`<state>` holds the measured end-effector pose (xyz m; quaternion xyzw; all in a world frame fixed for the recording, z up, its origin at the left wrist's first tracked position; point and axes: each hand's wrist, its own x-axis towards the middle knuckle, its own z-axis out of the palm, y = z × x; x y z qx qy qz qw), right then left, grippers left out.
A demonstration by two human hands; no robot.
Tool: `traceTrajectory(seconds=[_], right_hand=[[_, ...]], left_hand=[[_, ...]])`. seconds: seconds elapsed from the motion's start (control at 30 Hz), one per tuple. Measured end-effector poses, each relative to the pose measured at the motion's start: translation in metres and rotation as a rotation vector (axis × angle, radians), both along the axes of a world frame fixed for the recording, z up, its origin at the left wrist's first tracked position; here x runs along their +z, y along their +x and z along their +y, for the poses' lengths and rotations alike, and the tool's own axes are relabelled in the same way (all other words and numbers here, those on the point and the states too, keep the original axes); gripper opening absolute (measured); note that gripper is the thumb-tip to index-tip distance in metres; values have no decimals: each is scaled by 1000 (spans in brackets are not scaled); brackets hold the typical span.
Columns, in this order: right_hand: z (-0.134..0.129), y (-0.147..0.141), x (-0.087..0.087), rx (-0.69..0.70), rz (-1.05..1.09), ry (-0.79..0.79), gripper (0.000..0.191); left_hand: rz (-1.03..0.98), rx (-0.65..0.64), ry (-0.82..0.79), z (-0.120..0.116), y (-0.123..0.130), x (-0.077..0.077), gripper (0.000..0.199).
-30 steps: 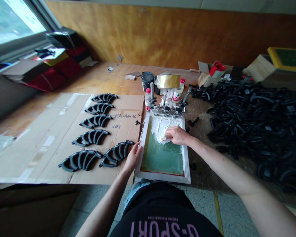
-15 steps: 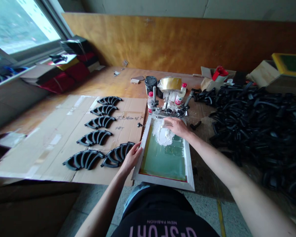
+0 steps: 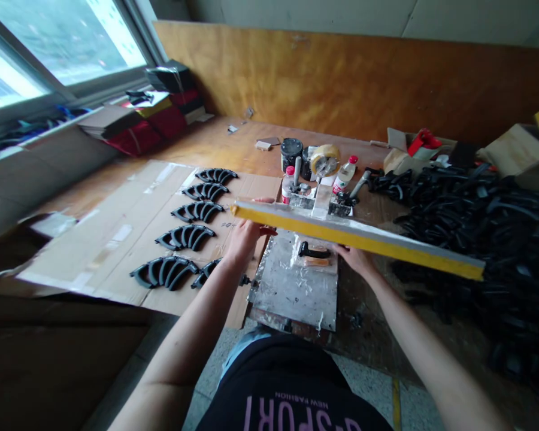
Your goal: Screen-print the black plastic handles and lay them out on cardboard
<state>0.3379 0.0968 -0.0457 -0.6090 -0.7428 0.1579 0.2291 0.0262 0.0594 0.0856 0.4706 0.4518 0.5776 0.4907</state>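
Observation:
The screen-printing frame (image 3: 363, 237) is tilted up and seen nearly edge-on, its yellow and grey side towards me. My left hand (image 3: 248, 232) grips its left end, with fingers above and below. Beneath the frame, my right hand (image 3: 356, 258) reaches in from the right, fingers stretched towards a curved black plastic piece (image 3: 314, 251). A small gap seems to part the fingertips from that piece. It rests on a holder on the metal base plate (image 3: 291, 293), beside an orange-brown strip (image 3: 317, 262). The mesh face of the frame is hidden.
Rows of curved black pieces (image 3: 186, 237) lie on the cardboard (image 3: 103, 233) at left. A large heap of black pieces (image 3: 467, 221) covers the right. Behind the clamps stand a tape roll (image 3: 325, 160), red-capped bottles (image 3: 345, 175) and a black tub (image 3: 291, 153).
The frame has swung up from lying flat, uncovering the base plate and black piece. My right hand has left the white paste and moved under the frame; my left hand has risen with the frame.

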Motion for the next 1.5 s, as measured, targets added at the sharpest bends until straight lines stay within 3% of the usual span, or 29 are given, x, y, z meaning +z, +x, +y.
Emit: traceTrajectory(seconds=[0.1,0.17,0.23,0.33,0.37,0.43,0.53,0.63,0.73,0.83,0.93,1.07,1.17,1.27,1.5], right_hand=[[-18,-25,-16,213,-70,15,28],[-21,-34,-14,274,-127,27,22],[-23,-41,-3,291,-129,31,16],[-36,-70,19,369,-77,82,14],[-44,-86,25,411,-72,108,15],[-63,-125,32,525,-93,150,17],[-82,-187,29,704,-98,139,20],[-79,-237,9,747,-63,38,27],[-61,-273,-17,693,-134,-117,29],[-45,-299,-37,638,-256,-274,31],[-37,-321,-47,574,-319,-380,36],[-35,-341,-51,485,-346,-446,41],[-38,-351,-50,418,-383,-460,45],[-38,-357,-49,389,-403,-457,44],[-12,-352,-50,425,-412,-426,40]], left_hand=[[-81,37,-59,8,11,0,51],[-99,82,-115,-2,15,-14,53],[-85,26,-250,-24,19,-36,57],[-68,-193,-529,-65,23,-76,67],[-89,-213,-587,-76,24,-87,70],[-152,-97,-624,-95,18,-107,69],[-153,189,-619,-113,-14,-131,62],[18,384,-679,-134,-68,-156,59],[302,496,-841,-157,-125,-181,58],[463,522,-976,-172,-165,-198,55],[579,507,-1034,-175,-183,-204,50],[765,552,-1026,-176,-177,-198,44],[987,549,-833,-172,-161,-192,37],[1219,445,-697,-157,-149,-189,40],[1201,395,-764,-119,-145,-188,38]])
